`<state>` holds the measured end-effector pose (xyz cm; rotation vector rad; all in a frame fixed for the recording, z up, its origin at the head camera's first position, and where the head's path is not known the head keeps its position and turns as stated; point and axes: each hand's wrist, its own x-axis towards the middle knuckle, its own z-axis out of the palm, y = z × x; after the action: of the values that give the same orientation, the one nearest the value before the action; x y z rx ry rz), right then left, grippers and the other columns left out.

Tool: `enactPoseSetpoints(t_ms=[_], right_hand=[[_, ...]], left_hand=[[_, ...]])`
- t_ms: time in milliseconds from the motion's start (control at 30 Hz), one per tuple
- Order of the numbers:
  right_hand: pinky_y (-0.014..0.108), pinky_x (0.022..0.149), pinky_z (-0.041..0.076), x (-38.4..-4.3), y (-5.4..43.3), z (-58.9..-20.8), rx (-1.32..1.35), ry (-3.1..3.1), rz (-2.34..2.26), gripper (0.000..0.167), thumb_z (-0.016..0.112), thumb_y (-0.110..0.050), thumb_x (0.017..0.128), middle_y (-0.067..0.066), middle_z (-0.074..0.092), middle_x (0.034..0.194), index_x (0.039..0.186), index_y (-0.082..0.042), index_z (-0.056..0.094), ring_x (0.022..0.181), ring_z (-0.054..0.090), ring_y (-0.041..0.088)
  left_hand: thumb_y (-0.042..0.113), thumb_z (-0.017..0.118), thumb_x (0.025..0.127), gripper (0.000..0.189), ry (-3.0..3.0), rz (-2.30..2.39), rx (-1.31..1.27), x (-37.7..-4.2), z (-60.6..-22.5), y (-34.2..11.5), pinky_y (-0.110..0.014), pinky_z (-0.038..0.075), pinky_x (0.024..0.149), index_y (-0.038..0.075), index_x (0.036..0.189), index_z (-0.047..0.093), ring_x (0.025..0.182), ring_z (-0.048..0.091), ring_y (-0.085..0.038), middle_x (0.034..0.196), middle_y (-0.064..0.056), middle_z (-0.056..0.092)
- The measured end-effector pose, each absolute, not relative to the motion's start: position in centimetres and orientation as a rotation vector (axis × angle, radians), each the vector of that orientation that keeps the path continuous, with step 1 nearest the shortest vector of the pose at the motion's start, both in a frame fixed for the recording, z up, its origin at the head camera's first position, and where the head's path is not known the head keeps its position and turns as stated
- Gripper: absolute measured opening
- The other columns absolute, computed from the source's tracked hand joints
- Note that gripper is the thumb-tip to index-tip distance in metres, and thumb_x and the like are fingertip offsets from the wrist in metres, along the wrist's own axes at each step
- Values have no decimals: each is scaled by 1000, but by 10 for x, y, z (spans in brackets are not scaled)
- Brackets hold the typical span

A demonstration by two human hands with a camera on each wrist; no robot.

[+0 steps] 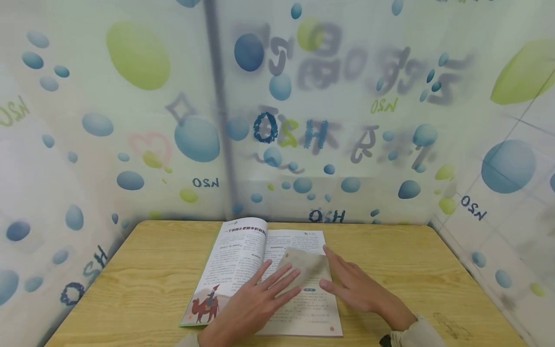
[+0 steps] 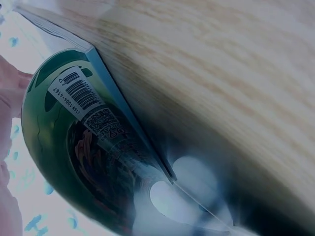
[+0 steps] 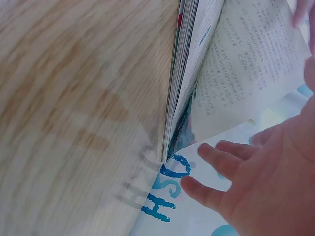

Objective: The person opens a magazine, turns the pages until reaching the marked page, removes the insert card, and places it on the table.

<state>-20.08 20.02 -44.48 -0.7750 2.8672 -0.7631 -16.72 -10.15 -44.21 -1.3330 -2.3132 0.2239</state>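
Beside the near left corner of the open magazine point(image 1: 231, 267), the left sleeve point(image 1: 187, 341) is pale beige. To the magazine's right, the right sleeve point(image 1: 418, 333) is the same colour, with a small black piece point(image 1: 385, 340) at its cuff.

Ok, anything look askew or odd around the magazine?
Yes: the drab sheet over the magazine's right page sits crooked to the print; whether it's loose isn't clear. A dark mark by the right sleeve stands out against the tabletop.
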Motion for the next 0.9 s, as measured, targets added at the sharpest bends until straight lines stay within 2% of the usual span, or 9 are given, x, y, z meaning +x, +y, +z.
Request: enactPoseSetpoints(t_ms=[100, 233, 333, 433, 533, 667, 900], right_hand=[[63, 112, 26, -201, 202, -444, -756, 2857, -748, 80, 49, -50, 101, 10, 15, 165, 160, -9, 13, 148, 23, 34], [65, 111, 26, -202, 202, -444, -736, 2804, -708, 88, 55, -58, 95, 14, 20, 164, 159, -9, 20, 147, 26, 37], [67, 109, 28, -200, 201, -444, -778, 2740, -617, 94, 63, -65, 86, 15, 27, 161, 156, -12, 32, 144, 32, 38], [68, 109, 26, -198, 201, -444, -817, 2664, -505, 98, 70, -71, 74, 11, 33, 160, 152, -20, 42, 144, 34, 36], [69, 110, 23, -197, 201, -445, -845, 2625, -434, 100, 75, -72, 67, 7, 35, 159, 150, -24, 45, 145, 32, 33], [69, 110, 22, -196, 200, -447, -866, 2636, -391, 101, 76, -72, 65, 7, 36, 159, 150, -26, 46, 145, 32, 32], [68, 110, 24, -197, 198, -448, -870, 2654, -370, 102, 77, -72, 62, 7, 38, 157, 148, -26, 48, 144, 34, 32]], left_hand=[[32, 66, 94, 55, -2287, 320, -1307, -169, -441, -102, -54, 19, 119, 24, 146, 51, 150, 23, -27, 161, -6, 31], [24, 64, 91, 47, -2307, 375, -1277, -171, -440, -104, -54, 17, 119, 26, 138, 60, 148, 27, -26, 158, -5, 37], [31, 71, 87, 49, -2350, 411, -1280, -172, -439, -106, -56, 17, 118, 25, 135, 63, 148, 28, -28, 157, -6, 39], [38, 77, 82, 57, -2384, 436, -1298, -173, -438, -108, -59, 19, 117, 23, 135, 64, 148, 27, -30, 157, -8, 39], [39, 72, 85, 52, -2413, 409, -1290, -174, -437, -110, -59, 23, 116, 24, 134, 64, 148, 27, -29, 157, -7, 39], [34, 62, 92, 40, -2439, 317, -1279, -176, -437, -113, -57, 26, 115, 25, 131, 66, 147, 30, -26, 156, -5, 41], [33, 63, 92, 29, -2448, 211, -1321, -179, -437, -116, -59, 28, 113, 27, 119, 70, 144, 36, -26, 151, -4, 48]])
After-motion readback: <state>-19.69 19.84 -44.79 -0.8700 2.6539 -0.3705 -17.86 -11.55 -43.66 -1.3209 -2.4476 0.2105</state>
